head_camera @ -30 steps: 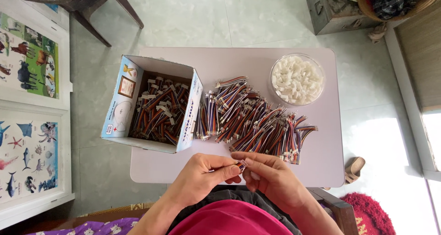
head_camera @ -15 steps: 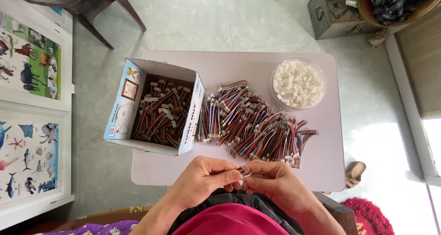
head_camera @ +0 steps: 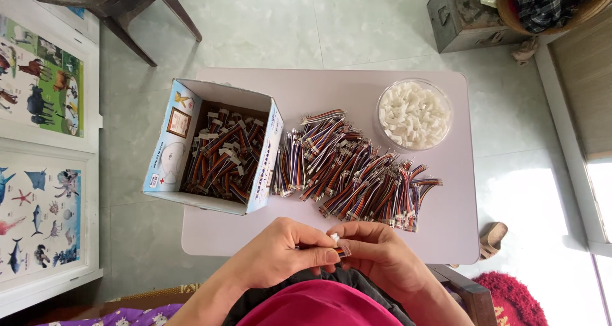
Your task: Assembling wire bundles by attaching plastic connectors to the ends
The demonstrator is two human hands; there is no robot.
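While a small wire lead (head_camera: 342, 251) with a white connector (head_camera: 335, 237) is pinched between both hands, the left hand (head_camera: 280, 256) and right hand (head_camera: 379, 253) are closed on it just below the surface (head_camera: 357, 87) edge. Beyond are piled wires (head_camera: 357, 173), a box (head_camera: 217, 151) and a bowl (head_camera: 414, 115).

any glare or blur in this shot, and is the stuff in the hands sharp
Head view: daylight blows out the floor at right; table and wire pile evenly lit, sharp; the small wire piece pinched between left hand and right hand is too tiny to resolve.
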